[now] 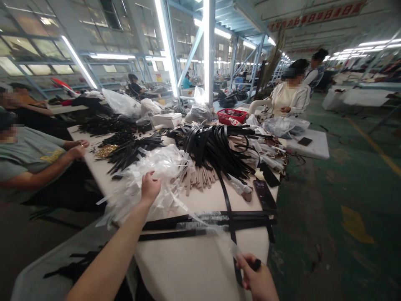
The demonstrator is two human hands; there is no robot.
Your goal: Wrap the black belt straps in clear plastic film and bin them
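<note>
My left hand (151,187) is over a heap of thin white plastic strips (166,163), its fingers curled; whether it grips a strip is hard to tell. Near the table's front right edge, my right hand (255,274) is closed on a long black strap (232,228) that runs up toward the pile. A translucent plastic strip (233,250) reaches its fingertips. Between the hands, several black straps (169,223) lie crosswise, partly wrapped in clear plastic. Beyond them is a large bundle of black straps (203,144) on top of beige strips (200,177).
A phone (265,195) lies at the table's right side. Farther back are a red basket (232,116) and a white box (166,120). One person sits at the left edge of the table (200,267), another at the back right. A plastic sheet (46,271) hangs at lower left.
</note>
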